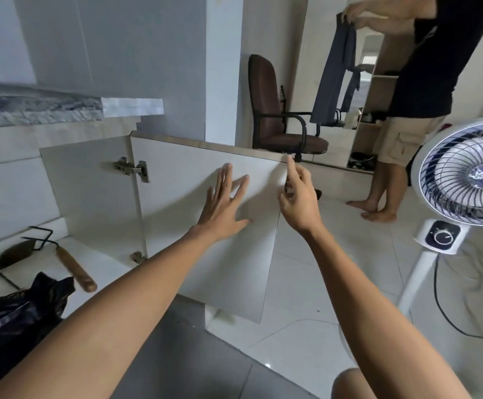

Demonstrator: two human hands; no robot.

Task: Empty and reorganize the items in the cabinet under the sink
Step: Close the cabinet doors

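Matt laminate cabinet door (205,226); metal hinge (132,168)

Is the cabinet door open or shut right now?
Open. The cabinet door stands swung out on its hinge, showing its inner face.

two hands (226,203), one cabinet door (205,254), two hinges (131,168), one fan (464,174), one chair (272,110)

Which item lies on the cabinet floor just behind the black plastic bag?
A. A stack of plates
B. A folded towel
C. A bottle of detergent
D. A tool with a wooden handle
D: a tool with a wooden handle and dark metal parts lies on the cabinet floor behind the black plastic bag; no plates, bottle or towel show there.
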